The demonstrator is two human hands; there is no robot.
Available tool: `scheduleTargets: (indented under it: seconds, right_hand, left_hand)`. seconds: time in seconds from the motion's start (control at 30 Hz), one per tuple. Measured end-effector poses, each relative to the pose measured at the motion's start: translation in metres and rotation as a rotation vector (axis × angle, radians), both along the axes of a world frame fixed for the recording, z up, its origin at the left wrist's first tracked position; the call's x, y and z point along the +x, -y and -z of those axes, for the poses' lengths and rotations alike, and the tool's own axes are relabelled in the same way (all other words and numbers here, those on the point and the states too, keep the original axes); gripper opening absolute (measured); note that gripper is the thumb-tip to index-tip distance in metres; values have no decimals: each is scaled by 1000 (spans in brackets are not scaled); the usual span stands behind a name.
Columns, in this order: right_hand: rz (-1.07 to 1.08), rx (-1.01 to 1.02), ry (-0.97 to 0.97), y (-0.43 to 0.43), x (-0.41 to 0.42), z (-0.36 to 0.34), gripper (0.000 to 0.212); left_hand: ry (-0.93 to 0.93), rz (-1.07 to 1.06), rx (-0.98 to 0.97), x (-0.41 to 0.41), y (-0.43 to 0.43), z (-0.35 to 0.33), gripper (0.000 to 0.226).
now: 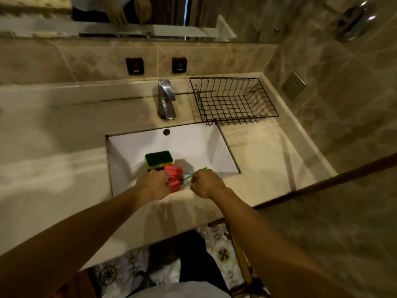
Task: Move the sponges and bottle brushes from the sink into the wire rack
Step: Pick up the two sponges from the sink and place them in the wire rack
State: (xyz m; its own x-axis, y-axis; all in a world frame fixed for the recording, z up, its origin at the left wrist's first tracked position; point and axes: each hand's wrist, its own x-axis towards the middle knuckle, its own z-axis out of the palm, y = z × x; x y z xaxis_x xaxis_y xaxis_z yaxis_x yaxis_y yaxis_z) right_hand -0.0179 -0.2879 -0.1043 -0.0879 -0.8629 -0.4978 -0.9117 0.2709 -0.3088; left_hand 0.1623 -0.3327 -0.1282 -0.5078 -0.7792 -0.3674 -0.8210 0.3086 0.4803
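A stack of yellow sponges with a green scouring top lies in the white sink. Just in front of it are the red foam heads of the bottle brushes, with thin green and blue handles pointing right. My left hand is closed at the red brush heads. My right hand pinches the handles. The black wire rack stands on the counter behind the sink at the right, with nothing in it.
A chrome tap rises behind the sink, left of the rack. Hot and cold plates sit on the tiled wall under a mirror. A tiled side wall closes the counter on the right; patterned floor shows below.
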Motion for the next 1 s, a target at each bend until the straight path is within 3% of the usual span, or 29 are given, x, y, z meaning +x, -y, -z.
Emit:
scheduleTargets:
  seconds: [0.07,0.23,0.37,0.5,0.6,0.73,0.83,0.93,0.97,1.0]
  right_hand:
    - [-19,9,23,23,-18,10,22]
    - [-122,81,111,92,-52,32,19]
    - [-117,117,192,142,-42,56,20]
    - [-54,140,299,168,-15,83,25]
    - [-121,86,319,181,2,107,28]
    - [-286,12,317,195,16,138,53]
    - [-453,54,204,203,25,162,51]
    - [-525,32,145,208,26,175,51]
    - [-548,36,120,209,26,177,56]
    - [-579,51,89,210,24,179,64]
  left_hand:
    - [-135,-31,28,-14,15,4,21]
    - [168,-250,123,-27,60,22,12]
    - [150,-565,195,-9,83,46,17]
    - [118,-720,217,11,87,78,28]
    - [64,-687,198,17,91,105,42]
    - [39,-582,135,22,99,139,57]
    - [111,-359,44,26,109,162,61]
    - [-274,-775,300,18,121,173,21]
    - [-416,-825,394,20,119,182,8]
    - [-436,-752,359,24,118,190,4]
